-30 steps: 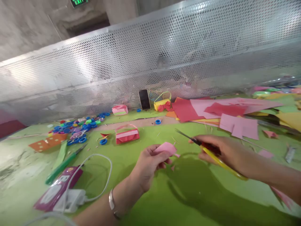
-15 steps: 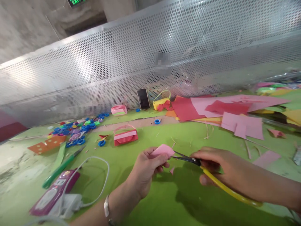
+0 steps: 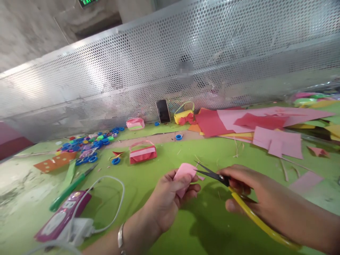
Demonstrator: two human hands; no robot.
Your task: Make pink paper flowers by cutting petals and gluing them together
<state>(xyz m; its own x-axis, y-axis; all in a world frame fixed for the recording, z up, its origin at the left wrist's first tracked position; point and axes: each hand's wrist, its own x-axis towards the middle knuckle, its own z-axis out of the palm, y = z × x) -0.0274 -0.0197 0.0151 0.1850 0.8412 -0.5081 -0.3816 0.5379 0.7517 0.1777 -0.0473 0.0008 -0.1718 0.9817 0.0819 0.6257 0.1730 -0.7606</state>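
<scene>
My left hand (image 3: 167, 196) pinches a small folded piece of pink paper (image 3: 183, 171) above the green table (image 3: 148, 170). In my right hand (image 3: 244, 187) are scissors (image 3: 212, 174) with yellow handles. Their dark blades stand apart, with the tips at the right edge of the pink paper. A silver bracelet sits on my left wrist.
A red and pink paper bag (image 3: 142, 153) stands beyond my left hand. Sheets of pink, red and yellow paper (image 3: 265, 127) lie at the right. Coloured rings (image 3: 90, 143), a green cutter (image 3: 71, 186) and a purple device with a white cable (image 3: 63, 216) lie at the left. A phone (image 3: 163, 111) leans on the perforated metal wall.
My right hand brought the scissors in from the right to the pink paper. The blades, nearly together half a second ago, now stand apart at the paper's edge.
</scene>
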